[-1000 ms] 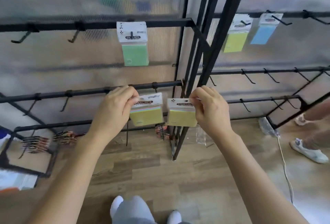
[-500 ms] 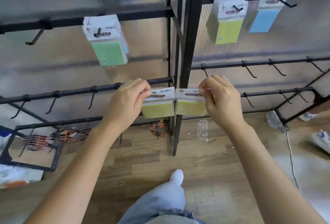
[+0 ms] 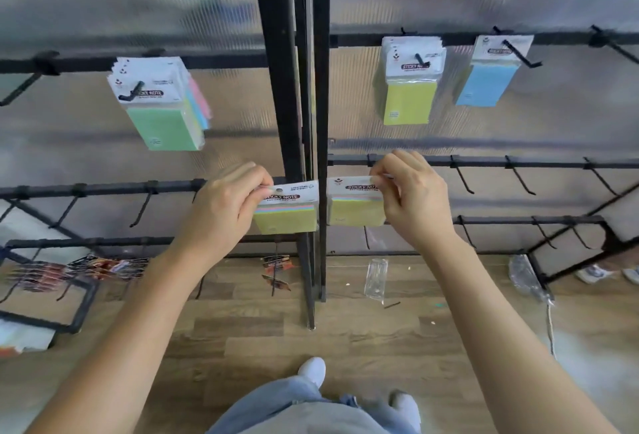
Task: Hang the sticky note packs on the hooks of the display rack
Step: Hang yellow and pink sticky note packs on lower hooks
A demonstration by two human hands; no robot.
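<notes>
My left hand (image 3: pixel 226 205) pinches the white header of a yellow sticky note pack (image 3: pixel 288 210), just left of the black centre post (image 3: pixel 280 88). My right hand (image 3: pixel 411 197) pinches a second yellow sticky note pack (image 3: pixel 356 203) on the post's right side, below the middle bar (image 3: pixel 518 161). Both packs hang in the air at the same height, off any hook. On the top bars hang a stack of green-fronted packs (image 3: pixel 160 102), a yellow stack (image 3: pixel 409 79) and a blue pack (image 3: pixel 494 70).
Bare black hooks (image 3: pixel 463 178) line the middle and lower bars on both sides. Small red packets (image 3: pixel 103 266) hang low at the left. A clear wrapper (image 3: pixel 377 276) and a cable (image 3: pixel 549 323) lie on the wooden floor. Another person's shoes (image 3: pixel 594 273) show at the right.
The view has shifted right and closer to the rack, so the centre post now stands between the two packs. Both hands keep their pinch, still side by side.
</notes>
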